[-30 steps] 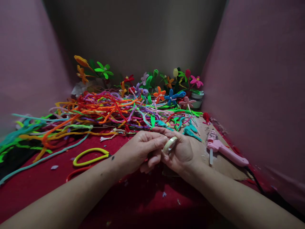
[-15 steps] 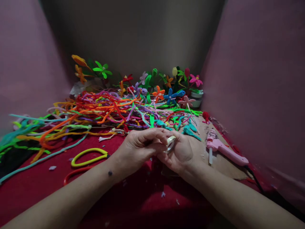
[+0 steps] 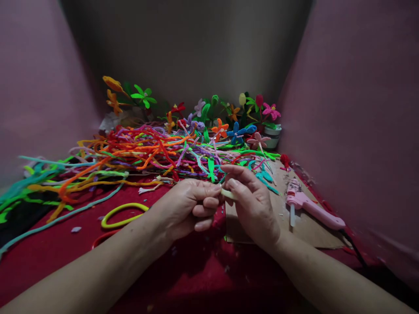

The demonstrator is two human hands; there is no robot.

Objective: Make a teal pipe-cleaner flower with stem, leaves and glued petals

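Observation:
In front of me, my right hand point(image 3: 257, 205) holds a small pale roll of tape point(image 3: 228, 194) between thumb and fingers, turned nearly edge-on. My left hand point(image 3: 190, 209) is closed in a pinch at the roll's left edge, thumb against the index finger. Whether a loose tape end lies in that pinch is too small to see. Just beyond the fingertips are a bright green pipe-cleaner piece point(image 3: 211, 169) and teal pipe-cleaner pieces point(image 3: 265, 176).
Colourful pipe cleaners point(image 3: 137, 148) are heaped at the back left, with finished pipe-cleaner flowers point(image 3: 235, 132) behind. Yellow-and-red-handled scissors point(image 3: 122, 224) lie beside my left forearm. A pink glue gun point(image 3: 312, 211) rests on cardboard point(image 3: 242, 226) at right. Red cloth point(image 3: 196, 270) covers the table.
The roll of tape has turned from showing its ring opening to edge-on. My right hand has rolled from palm-up to a thumb-and-finger grip, and my left fingers have shifted to the roll's edge.

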